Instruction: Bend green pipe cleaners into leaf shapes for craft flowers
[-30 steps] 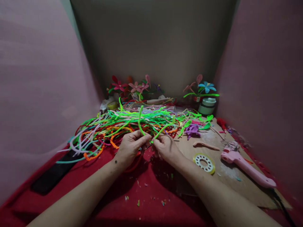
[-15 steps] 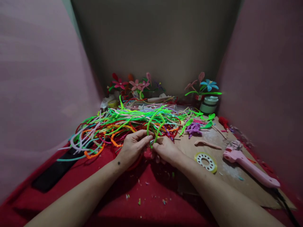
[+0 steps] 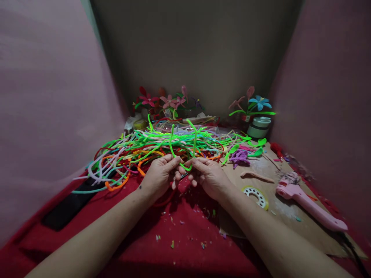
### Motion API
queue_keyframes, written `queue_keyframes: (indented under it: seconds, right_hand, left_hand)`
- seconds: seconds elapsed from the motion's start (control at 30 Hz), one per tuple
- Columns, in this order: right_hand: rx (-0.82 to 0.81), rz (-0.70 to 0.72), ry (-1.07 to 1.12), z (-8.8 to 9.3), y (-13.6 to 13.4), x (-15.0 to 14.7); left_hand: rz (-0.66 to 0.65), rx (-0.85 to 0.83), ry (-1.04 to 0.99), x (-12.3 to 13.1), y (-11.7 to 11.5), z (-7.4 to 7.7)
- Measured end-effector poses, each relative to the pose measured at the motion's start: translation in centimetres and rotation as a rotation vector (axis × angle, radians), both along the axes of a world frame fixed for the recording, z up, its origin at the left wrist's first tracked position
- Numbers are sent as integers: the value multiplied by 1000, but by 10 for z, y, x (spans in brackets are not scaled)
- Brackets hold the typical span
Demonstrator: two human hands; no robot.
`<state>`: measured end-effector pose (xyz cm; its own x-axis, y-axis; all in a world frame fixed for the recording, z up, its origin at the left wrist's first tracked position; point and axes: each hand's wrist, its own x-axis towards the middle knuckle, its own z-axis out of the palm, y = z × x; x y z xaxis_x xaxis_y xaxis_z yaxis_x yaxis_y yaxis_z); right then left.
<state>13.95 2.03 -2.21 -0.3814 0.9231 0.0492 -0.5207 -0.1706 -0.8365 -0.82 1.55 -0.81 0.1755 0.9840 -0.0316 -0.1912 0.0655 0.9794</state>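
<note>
A bright green pipe cleaner [image 3: 194,143] is bent into a U shape, its two ends pointing up and away from me. My left hand [image 3: 165,170] pinches its left side between thumb and forefinger. On the other side, my right hand [image 3: 207,173] grips it near the bottom bend in the same way. Both hands are closed on it just above the red cloth. Right behind them spreads a tangled heap of pipe cleaners [image 3: 156,144] in green, white, orange, red and other colours.
To the right, a board [image 3: 232,216] carries a tape roll [image 3: 256,197], a pink glue gun [image 3: 310,206], a purple twisted piece [image 3: 240,157] and green leaf shapes [image 3: 256,152]. A black flat object [image 3: 65,208] lies left. Pipe-cleaner flowers [image 3: 169,101] and a lidded jar [image 3: 259,127] stand behind.
The green pipe cleaner's upright ends have spread wider apart, and its bottom bend now shows between my hands. My fingers have opened out somewhat below it. The view has shifted slightly.
</note>
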Motion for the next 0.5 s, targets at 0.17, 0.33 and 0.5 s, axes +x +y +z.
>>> queue_keyframes:
  seconds: [0.17,0.33,0.5]
  right_hand:
    - [-21,147,23,-4,1,2]
    - [-111,217,66,-1,-1,3]
    - [-191,162,46,-2,-4,-1]
  left_hand:
    - [8,-5,-41,-1,0,0]
    - [45,9,-61,0,-2,2]
    - [17,-5,-60,-2,-3,3]
